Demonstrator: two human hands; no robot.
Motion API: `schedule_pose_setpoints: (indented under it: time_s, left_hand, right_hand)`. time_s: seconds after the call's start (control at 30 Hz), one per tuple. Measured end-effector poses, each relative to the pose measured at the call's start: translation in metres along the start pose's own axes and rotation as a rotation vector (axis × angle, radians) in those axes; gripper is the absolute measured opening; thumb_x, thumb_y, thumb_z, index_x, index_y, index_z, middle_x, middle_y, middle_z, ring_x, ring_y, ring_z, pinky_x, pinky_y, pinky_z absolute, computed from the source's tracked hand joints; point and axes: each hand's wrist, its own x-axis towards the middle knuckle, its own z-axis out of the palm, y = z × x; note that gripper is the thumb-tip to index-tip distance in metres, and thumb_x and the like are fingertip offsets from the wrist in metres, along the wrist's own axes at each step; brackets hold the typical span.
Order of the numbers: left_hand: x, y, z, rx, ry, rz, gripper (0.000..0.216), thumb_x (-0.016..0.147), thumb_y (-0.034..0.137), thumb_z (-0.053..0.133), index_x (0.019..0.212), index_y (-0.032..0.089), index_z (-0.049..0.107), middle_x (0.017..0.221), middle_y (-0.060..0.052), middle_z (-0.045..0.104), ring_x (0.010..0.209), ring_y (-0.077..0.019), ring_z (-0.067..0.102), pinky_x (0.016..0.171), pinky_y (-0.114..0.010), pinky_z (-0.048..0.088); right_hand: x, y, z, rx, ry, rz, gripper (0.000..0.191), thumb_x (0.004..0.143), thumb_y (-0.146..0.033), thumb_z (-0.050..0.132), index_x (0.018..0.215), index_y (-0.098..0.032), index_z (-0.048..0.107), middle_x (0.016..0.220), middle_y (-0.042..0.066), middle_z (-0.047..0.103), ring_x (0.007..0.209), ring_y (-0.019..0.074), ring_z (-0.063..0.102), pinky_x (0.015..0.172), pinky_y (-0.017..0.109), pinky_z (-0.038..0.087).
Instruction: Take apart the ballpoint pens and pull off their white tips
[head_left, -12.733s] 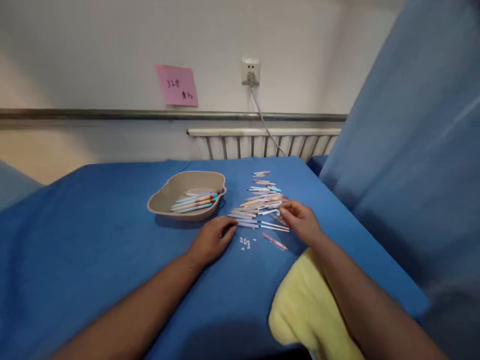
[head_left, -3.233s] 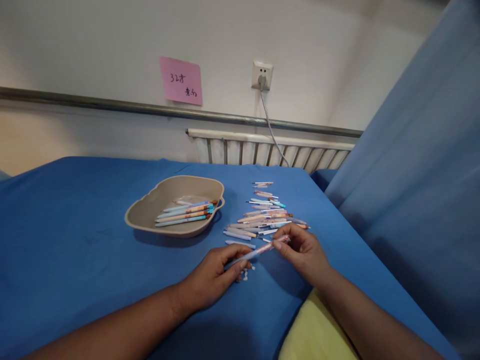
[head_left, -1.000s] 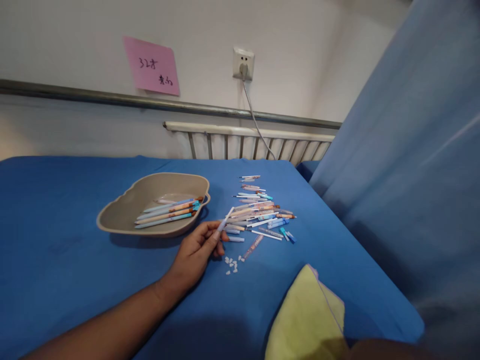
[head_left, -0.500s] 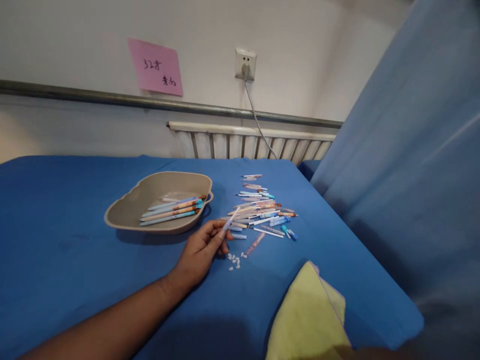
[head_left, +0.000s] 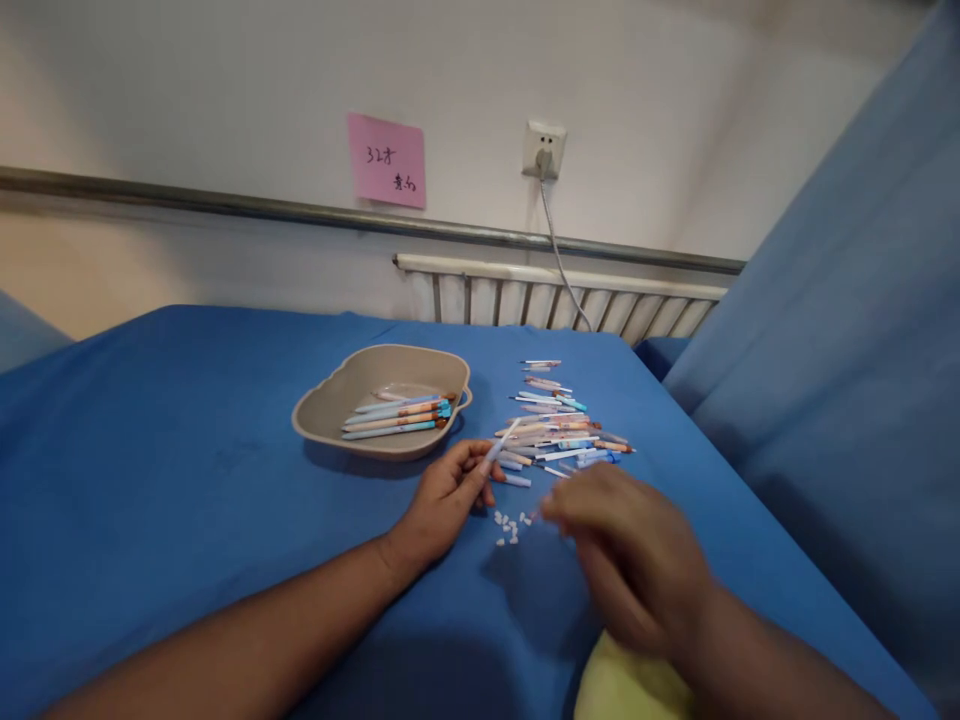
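Pen barrel [head_left: 495, 452] points up-right, away from the person; long axis diagonal, thin white rod [head_left: 514, 428] sticking out its far end. Pen parts [head_left: 540, 437] lie just beyond, white bits [head_left: 509, 527] nearer the person, tray [head_left: 319, 415] with pens off left. Right hand [head_left: 637, 545] partly covers yellow cloth [head_left: 626, 685]; blurred, can't tell its grip. Left hand [head_left: 446, 492]: grip narrow, holding barrel's near end between thumb and fingers, above blue cover [head_left: 225, 440].

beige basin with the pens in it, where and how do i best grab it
Probably by the small loop at the right end of the beige basin, coming from the right: it juts out beyond the rim, so fingers can hook it, while the pens lie inside.
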Motion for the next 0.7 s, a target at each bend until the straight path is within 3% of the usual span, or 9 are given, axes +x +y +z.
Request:
schedule_pose_setpoints:
  time_s: [0.07, 0.13, 0.27, 0.5, 0.7]
  left_hand:
    - [0.0, -0.001, 0.0, -0.003, -0.01, 0.004, 0.023, 0.088, 0.033, 0.051, 0.102, 0.016, 0.056, 0.08, -0.001, 0.06, 0.057, -0.0091, 0.053, 0.054, -0.022, 0.046]
    - [0.0, -0.002, -0.001, -0.015, -0.022, 0.002, 0.022, 0.089, 0.032, 0.05, 0.103, 0.016, 0.055, 0.081, -0.001, 0.06, 0.057, -0.0088, 0.054, 0.054, -0.022, 0.046]
    - [0.0, -0.002, -0.001, -0.01, -0.021, -0.004, 0.021, 0.089, 0.031, 0.05, 0.104, 0.016, 0.054, 0.083, -0.001, 0.06, 0.057, -0.0083, 0.053, 0.053, -0.021, 0.045]
    - [-0.001, 0.0, 0.0, -0.021, -0.02, -0.021, 0.023, 0.087, 0.03, 0.052, 0.104, 0.016, 0.056, 0.081, -0.002, 0.06, 0.056, -0.0084, 0.052, 0.052, -0.021, 0.044]
    - [-0.001, 0.004, 0.001, -0.028, -0.008, -0.029, 0.024, 0.085, 0.03, 0.053, 0.104, 0.015, 0.056, 0.079, -0.001, 0.06, 0.056, -0.0089, 0.052, 0.051, -0.021, 0.044]
  right_hand:
    - [0.013, 0.023, 0.012, -0.036, -0.083, 0.045, 0.025, 0.087, -0.009, 0.046, 0.104, -0.022, 0.059, 0.094, 0.004, 0.067, 0.085, 0.0162, 0.061, 0.077, 0.03, 0.047]
    - [0.016, 0.041, 0.023, -0.084, -0.269, 0.083, 0.022, 0.086, -0.009, 0.048, 0.1, -0.02, 0.06, 0.092, 0.005, 0.067, 0.085, 0.0167, 0.061, 0.077, 0.03, 0.045]
    - [0.01, 0.053, 0.034, -0.178, -0.536, 0.02, 0.02, 0.088, -0.011, 0.048, 0.098, -0.019, 0.063, 0.094, 0.005, 0.067, 0.09, 0.0172, 0.058, 0.083, 0.031, 0.04]
    - [0.013, 0.048, 0.046, -0.42, -0.706, -0.069, 0.016, 0.091, -0.019, 0.047, 0.088, -0.018, 0.063, 0.084, 0.005, 0.064, 0.079, 0.018, 0.055, 0.072, 0.031, 0.038]
    - [0.015, 0.046, 0.05, -0.481, -0.714, -0.05, 0.012, 0.086, -0.014, 0.05, 0.094, -0.016, 0.06, 0.086, 0.006, 0.063, 0.079, 0.0197, 0.055, 0.073, 0.032, 0.04]
